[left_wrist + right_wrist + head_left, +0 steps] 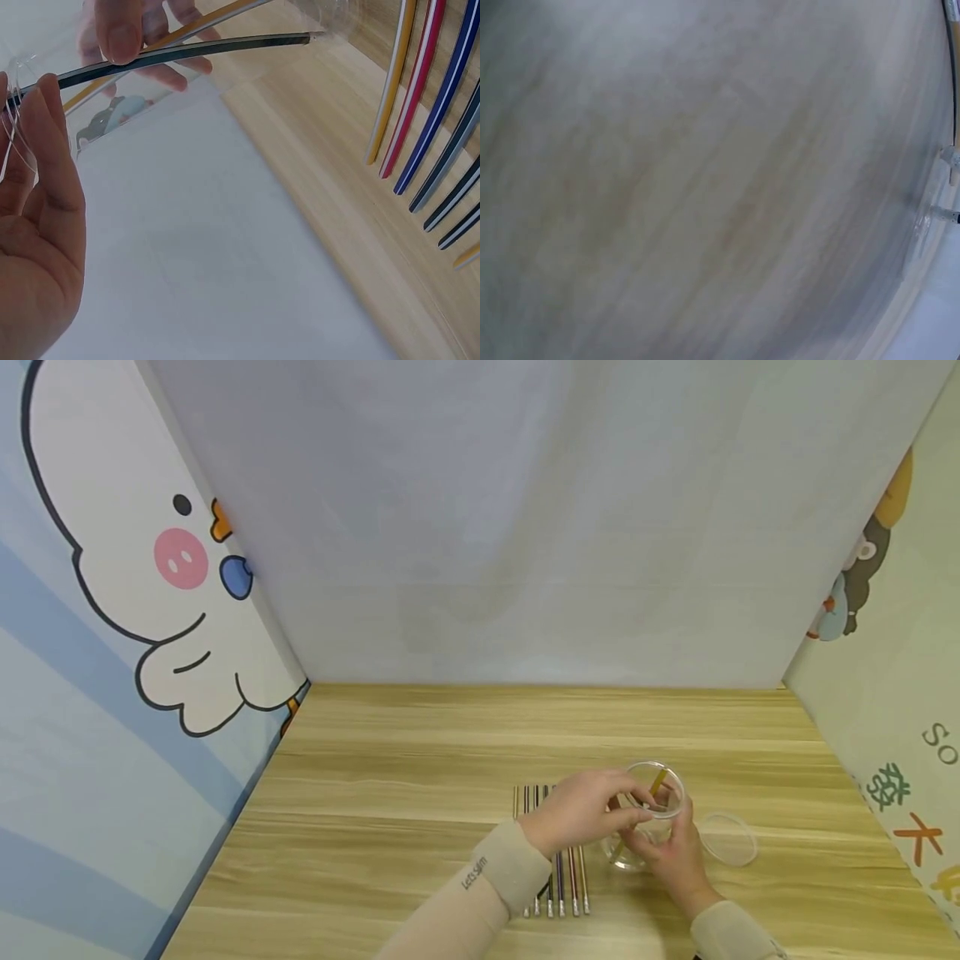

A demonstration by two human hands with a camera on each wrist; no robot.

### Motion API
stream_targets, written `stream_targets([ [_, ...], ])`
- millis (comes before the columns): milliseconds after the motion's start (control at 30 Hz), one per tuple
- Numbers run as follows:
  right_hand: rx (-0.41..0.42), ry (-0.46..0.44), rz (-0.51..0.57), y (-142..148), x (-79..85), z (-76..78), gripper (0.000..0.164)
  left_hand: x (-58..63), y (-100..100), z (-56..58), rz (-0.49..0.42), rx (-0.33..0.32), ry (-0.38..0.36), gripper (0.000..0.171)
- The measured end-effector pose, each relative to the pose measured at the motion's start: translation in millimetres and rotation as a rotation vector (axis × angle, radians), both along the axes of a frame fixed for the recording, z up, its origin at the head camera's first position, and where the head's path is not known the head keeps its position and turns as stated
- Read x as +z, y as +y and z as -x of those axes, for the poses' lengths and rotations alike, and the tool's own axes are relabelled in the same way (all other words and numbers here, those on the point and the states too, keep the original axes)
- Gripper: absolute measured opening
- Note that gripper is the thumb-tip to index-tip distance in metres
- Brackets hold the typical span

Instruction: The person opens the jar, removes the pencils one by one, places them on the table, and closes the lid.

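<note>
A clear cylindrical container point(655, 763) is held tilted above the table, its round mouth up and to the back. My right hand point(678, 856) grips it, thumb on the near wall and fingers seen through it in the left wrist view. Inside, a yellow pencil point(217, 16) leans alongside a dark pencil point(187, 51). My left hand point(585, 810) is at the mouth, with thumb and fingers pinching the upper end of the dark pencil. Several pencils point(409, 82) in yellow, red, blue and dark colours lie in a row on the table, partly hidden under my left wrist.
A clear round lid point(729, 839) lies on the wooden table point(390, 760) to the right of my right hand. A grey-white backdrop point(480, 568) rises behind the table, with printed panels at both sides. A blurred, streaky surface fills most of the right wrist view.
</note>
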State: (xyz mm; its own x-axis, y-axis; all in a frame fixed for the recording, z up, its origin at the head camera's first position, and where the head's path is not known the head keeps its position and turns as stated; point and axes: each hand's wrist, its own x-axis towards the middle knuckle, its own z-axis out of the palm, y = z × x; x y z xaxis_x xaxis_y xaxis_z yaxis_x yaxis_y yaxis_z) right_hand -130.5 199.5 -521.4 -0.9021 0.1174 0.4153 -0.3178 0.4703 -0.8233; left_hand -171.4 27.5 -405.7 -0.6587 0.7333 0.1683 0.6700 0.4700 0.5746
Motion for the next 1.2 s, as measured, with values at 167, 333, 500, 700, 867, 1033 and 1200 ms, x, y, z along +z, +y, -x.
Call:
stream_targets([
  [167, 0.023, 0.007, -0.006, 0.4, -0.4, 0.0, 0.086, 0.2, -1.0, 1.2, -0.018, -0.013, -0.053, 0.022],
  [333, 0.048, 0.014, 0.010, 0.9, -3.7, 0.7, 0.087, 2.5, -0.2, 3.1, -0.015, 0.002, -0.098, 0.022],
  [500, 0.050, 0.045, -0.013, 0.8, -6.4, 1.4, 0.087, 9.7, 3.4, 6.1, -0.001, 0.051, -0.236, 0.021],
  [700, 0.079, 0.094, -0.018, 0.9, -6.7, 2.0, 0.086, 20.1, 8.4, 8.0, 0.039, 0.066, -0.285, 0.018],
  [867, 0.090, 0.077, 0.001, 0.8, -5.8, 1.1, 0.089, 24.3, 12.6, 5.5, 0.092, 0.093, -0.251, 0.018],
  [1033, 0.065, 0.100, -0.026, 1.1, -7.2, 1.6, 0.089, 21.1, 17.5, 2.5, 0.124, 0.090, -0.114, 0.022],
  [1200, 0.053, 0.101, -0.063, 1.7, -6.4, 0.7, 0.091, 16.5, 20.8, 1.5, 0.129, 0.075, 0.043, 0.026],
])
